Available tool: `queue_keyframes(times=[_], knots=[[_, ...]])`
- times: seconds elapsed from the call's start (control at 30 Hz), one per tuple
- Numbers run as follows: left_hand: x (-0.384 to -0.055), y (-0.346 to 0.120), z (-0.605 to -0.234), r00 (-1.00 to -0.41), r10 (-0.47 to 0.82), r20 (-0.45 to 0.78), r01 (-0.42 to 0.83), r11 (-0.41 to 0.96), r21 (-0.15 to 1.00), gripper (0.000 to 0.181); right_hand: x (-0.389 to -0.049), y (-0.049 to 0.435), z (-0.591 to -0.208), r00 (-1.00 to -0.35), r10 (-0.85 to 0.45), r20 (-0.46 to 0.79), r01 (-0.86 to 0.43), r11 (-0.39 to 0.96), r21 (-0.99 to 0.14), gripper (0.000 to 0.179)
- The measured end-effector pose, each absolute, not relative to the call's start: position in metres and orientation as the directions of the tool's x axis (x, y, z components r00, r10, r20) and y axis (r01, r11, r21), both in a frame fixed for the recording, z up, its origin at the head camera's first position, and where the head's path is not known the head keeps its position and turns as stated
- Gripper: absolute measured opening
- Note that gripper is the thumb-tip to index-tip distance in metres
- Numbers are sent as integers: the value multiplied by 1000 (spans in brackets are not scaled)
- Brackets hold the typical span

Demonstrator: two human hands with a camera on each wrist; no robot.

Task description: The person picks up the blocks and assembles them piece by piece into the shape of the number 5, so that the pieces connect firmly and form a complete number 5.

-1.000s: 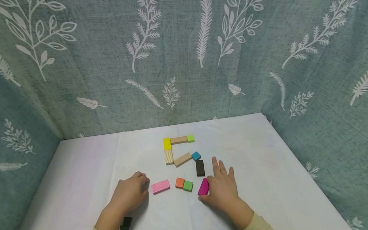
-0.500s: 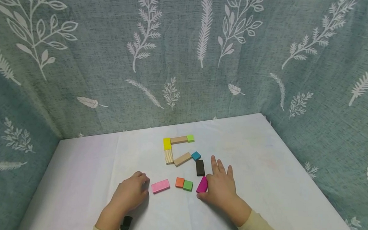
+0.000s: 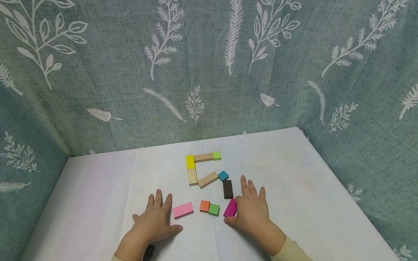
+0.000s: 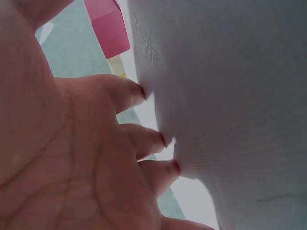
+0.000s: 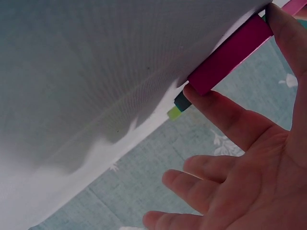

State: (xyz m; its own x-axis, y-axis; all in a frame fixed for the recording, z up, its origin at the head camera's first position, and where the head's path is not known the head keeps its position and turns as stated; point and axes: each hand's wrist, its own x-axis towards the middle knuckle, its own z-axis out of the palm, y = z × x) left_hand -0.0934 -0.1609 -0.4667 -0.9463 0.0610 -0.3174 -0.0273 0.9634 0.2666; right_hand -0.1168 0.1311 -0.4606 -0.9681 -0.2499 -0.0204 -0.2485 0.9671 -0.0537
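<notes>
My right hand [image 3: 252, 209] pinches a magenta block [image 3: 230, 208] between thumb and index finger at its two ends, and its other fingers are spread. In the right wrist view the magenta block [image 5: 232, 55] lies on the cloth. My left hand [image 3: 155, 220] rests spread on the table, left of a pink block [image 3: 183, 210] and apart from it. The left wrist view shows its palm [image 4: 81, 143] and fingertips on the cloth, with the pink block [image 4: 109, 31] beyond. An orange block [image 3: 204, 206] touches a green block [image 3: 214, 209] between the hands. A black block [image 3: 228, 189] lies just above the magenta one.
Farther back, a curved row holds a blue block [image 3: 223, 175], a tan block [image 3: 208, 180], a striped block [image 3: 192, 176], a yellow block [image 3: 190, 161], another tan block [image 3: 203, 157] and a lime block [image 3: 217, 156]. A leaf-patterned curtain [image 3: 211, 68] borders the white table [image 3: 86, 203].
My left hand has opened out from a loose curl, its fingers and thumb now spread beside the pink block. The right hand has shifted the magenta block slightly up toward the black one.
</notes>
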Motion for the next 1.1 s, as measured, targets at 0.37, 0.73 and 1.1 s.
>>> queue_keyframes(times=[0.37, 0.73, 1.1], knots=[[-95, -160, -467, -940, 50, -338, -47, 961, 271, 110, -116, 129, -457, -968, -249, -34, -248, 968, -46, 64], [-94, -160, -466, -940, 50, -337, -48, 960, 276, 108, -116, 128, -456, -967, -252, -36, -249, 966, -67, 64], [-97, -161, -461, -953, 69, -296, -10, 966, 257, 96, -116, 129, -453, -967, -246, -66, -240, 967, -83, 76]])
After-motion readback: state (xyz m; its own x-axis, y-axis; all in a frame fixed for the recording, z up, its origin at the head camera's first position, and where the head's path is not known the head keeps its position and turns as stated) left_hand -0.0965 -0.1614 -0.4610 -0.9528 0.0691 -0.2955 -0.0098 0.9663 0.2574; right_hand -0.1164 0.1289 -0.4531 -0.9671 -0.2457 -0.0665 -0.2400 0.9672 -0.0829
